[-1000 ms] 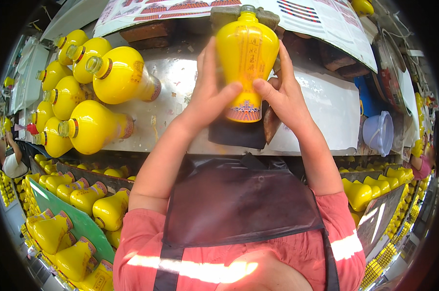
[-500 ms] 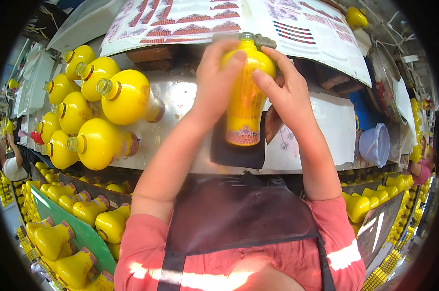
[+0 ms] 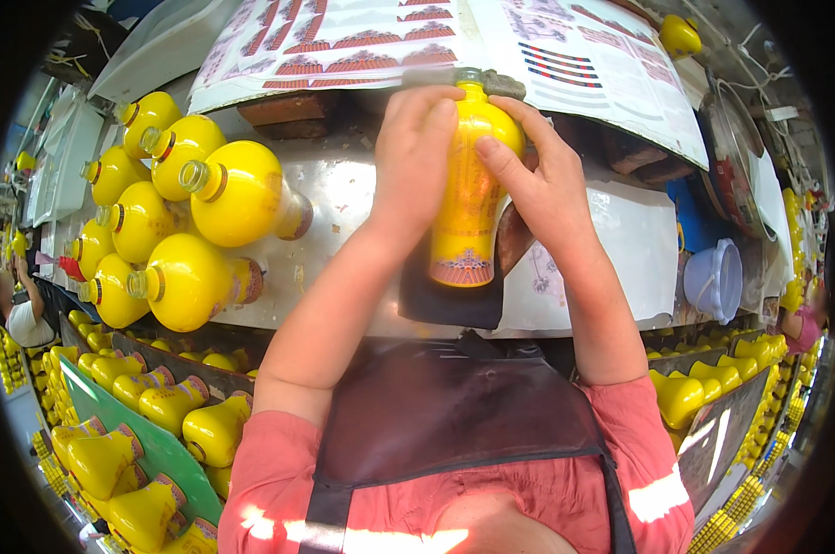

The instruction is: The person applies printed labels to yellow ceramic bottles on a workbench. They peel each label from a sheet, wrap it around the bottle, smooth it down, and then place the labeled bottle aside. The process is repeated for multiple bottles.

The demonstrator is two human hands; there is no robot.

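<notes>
A glossy yellow bottle [image 3: 473,208] lies before me, its clear glass mouth pointing away and its patterned base toward me. My left hand [image 3: 415,152] is closed against the bottle's left shoulder, with the fingertips near the neck. On the other side my right hand [image 3: 542,175] grips the right shoulder, thumb across the front and fingers by the neck. A black cloth pad [image 3: 451,309] lies under the base. Beyond the neck is a greyish lump [image 3: 503,87], perhaps a rag. The palms hide parts of the bottle's sides.
Several yellow bottles [image 3: 237,194] stand on the metal table [image 3: 343,185] to the left. A board with printed decal sheets [image 3: 362,42] rests on bricks [image 3: 288,106] at the back. To the right are white paper [image 3: 620,249] and a pale bucket [image 3: 713,280]. Bottle racks [image 3: 163,402] flank me below.
My left hand, blurred before, has settled against the bottle's left shoulder. The bottle sits slightly lower in view, and the surroundings have shifted slightly too. My right hand keeps its grip.
</notes>
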